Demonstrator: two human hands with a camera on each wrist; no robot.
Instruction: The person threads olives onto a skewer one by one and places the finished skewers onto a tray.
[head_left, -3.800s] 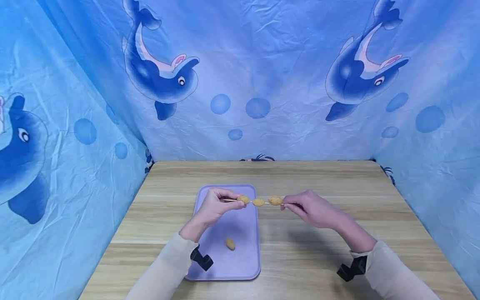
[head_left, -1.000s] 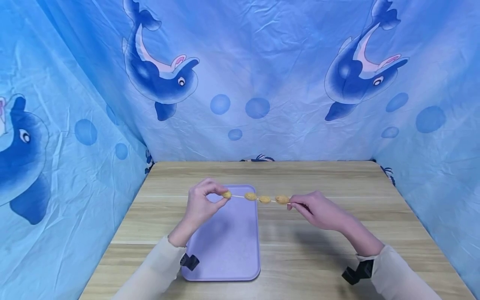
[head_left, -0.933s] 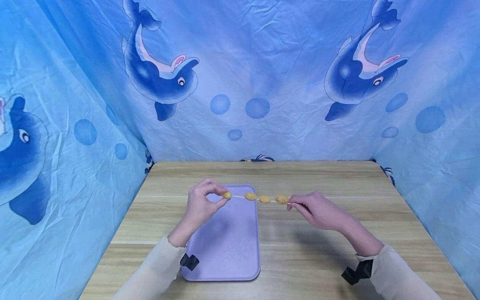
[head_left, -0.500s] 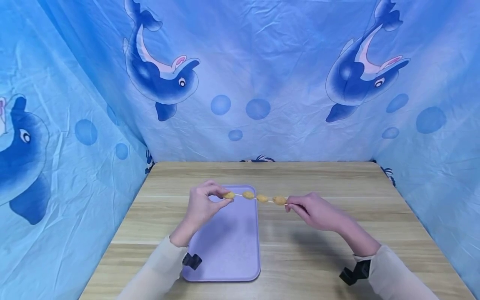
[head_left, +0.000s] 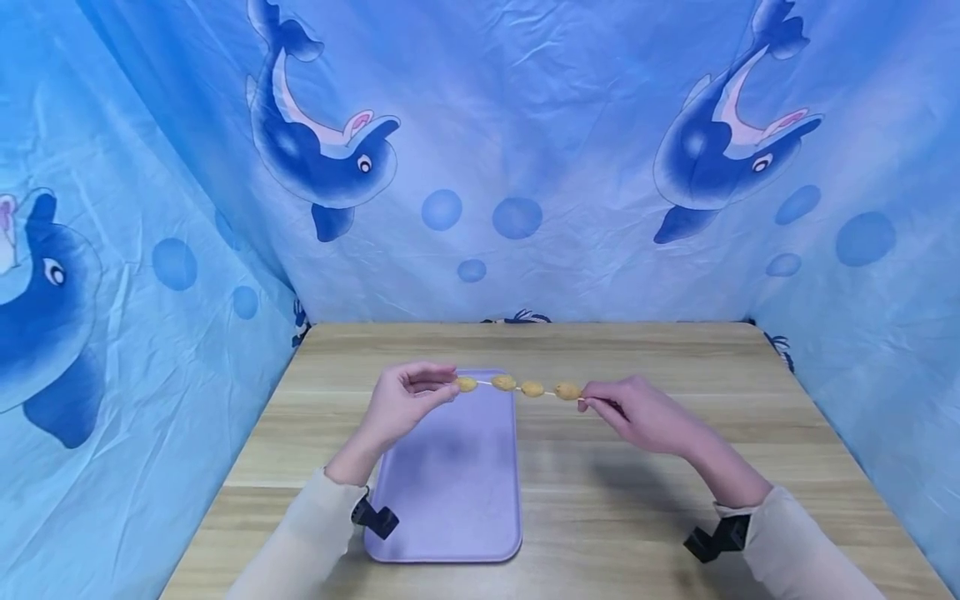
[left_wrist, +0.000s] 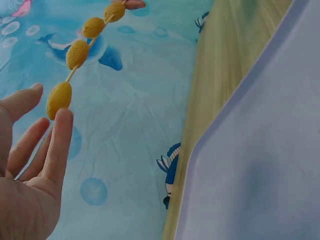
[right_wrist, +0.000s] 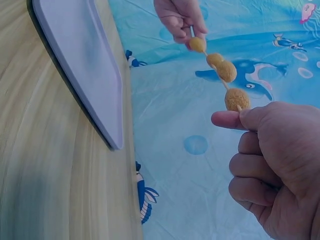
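Observation:
Several oval, rough, yellow-brown pieces sit along a thin pale skewer (head_left: 483, 382), held roughly level above the tray and table. My right hand (head_left: 637, 414) pinches the skewer's right end between thumb and index finger, right beside the largest-looking piece (right_wrist: 237, 100); its other fingers are curled. At the other end, my left hand (head_left: 405, 404) is beside the leftmost piece (left_wrist: 59, 100). In the left wrist view the thumb stands apart from that piece and the fingers are extended, one fingertip touching or nearly touching its lower end.
A shallow lilac tray (head_left: 457, 500) lies on the wooden table (head_left: 637, 350), left of centre, below my left hand. Blue curtains (head_left: 480, 125) with dolphin prints stand behind and at both sides. A black wrist camera (head_left: 375, 517) is strapped at each cuff.
A piece formerly lying on the tray is now the leftmost on the skewer. My left hand, pinching that piece half a second ago, has loosened. The skewer has shifted slightly right and up.

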